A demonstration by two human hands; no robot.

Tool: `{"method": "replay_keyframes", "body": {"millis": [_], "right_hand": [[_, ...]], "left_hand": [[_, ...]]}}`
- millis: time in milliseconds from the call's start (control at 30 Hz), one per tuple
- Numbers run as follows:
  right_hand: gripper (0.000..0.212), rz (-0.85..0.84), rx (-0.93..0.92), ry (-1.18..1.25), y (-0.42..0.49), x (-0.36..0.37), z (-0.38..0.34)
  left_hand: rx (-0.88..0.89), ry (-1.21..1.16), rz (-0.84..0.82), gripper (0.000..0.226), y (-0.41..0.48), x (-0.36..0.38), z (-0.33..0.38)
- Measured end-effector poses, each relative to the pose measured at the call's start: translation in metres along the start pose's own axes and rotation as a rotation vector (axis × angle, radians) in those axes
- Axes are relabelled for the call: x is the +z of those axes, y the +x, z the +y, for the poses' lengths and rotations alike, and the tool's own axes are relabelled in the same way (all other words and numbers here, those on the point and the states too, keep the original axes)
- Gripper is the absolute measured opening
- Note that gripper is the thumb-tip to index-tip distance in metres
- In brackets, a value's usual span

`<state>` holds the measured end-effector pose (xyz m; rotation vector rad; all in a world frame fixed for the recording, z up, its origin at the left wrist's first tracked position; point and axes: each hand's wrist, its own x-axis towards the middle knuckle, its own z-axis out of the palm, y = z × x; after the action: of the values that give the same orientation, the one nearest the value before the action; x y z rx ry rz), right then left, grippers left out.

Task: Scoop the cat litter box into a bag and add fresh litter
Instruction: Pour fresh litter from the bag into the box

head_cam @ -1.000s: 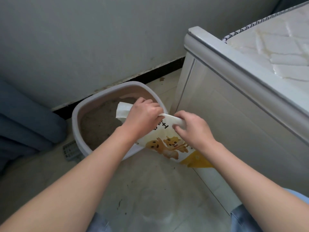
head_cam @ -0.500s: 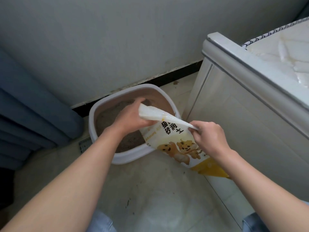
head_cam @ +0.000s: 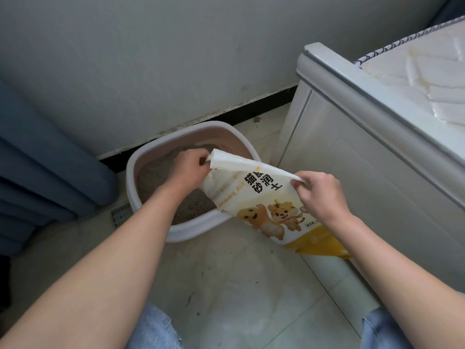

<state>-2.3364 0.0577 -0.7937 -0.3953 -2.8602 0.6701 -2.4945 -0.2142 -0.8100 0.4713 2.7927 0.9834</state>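
Observation:
A white and yellow litter bag [head_cam: 266,200] with cartoon animals leans over the right rim of the pale litter box [head_cam: 156,152], which stands on the floor against the wall and holds grey litter [head_cam: 153,177]. My left hand [head_cam: 187,168] grips the far corner of the bag's open top, over the box. My right hand [head_cam: 319,192] pinches the near corner of the top edge. The bag's mouth faces the box; its inside is hidden.
A white bed frame [head_cam: 352,157] with a mattress [head_cam: 415,71] stands close on the right. Blue curtains [head_cam: 37,159] hang at the left. A small floor drain grate [head_cam: 120,215] lies left of the box. My knees show at the bottom edge.
My hands have pulled the bag's top edge apart, left hand moving over the box and right hand outward. The bag now stands more upright, its printed face showing.

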Motion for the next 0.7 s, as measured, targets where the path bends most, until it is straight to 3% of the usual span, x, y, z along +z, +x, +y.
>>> {"method": "replay_keyframes", "body": {"millis": [133, 400, 600, 700], "right_hand": [[0.02, 0.038, 0.075, 0.056, 0.002, -0.005, 0.009], [0.018, 0.058, 0.219, 0.07, -0.005, -0.027, 0.034], [0.002, 0.054, 0.16, 0.188, -0.016, -0.051, 0.03], [0.026, 0.088, 0.11, 0.265, -0.023, -0.056, 0.03]], "left_hand": [[0.143, -0.048, 0.083, 0.012, -0.001, -0.007, 0.02], [0.344, -0.092, 0.091, 0.018, 0.001, -0.008, 0.071], [0.466, -0.161, 0.085, 0.016, -0.002, 0.01, 0.122], [0.534, -0.171, 0.076, 0.017, -0.006, 0.02, 0.148]]}}
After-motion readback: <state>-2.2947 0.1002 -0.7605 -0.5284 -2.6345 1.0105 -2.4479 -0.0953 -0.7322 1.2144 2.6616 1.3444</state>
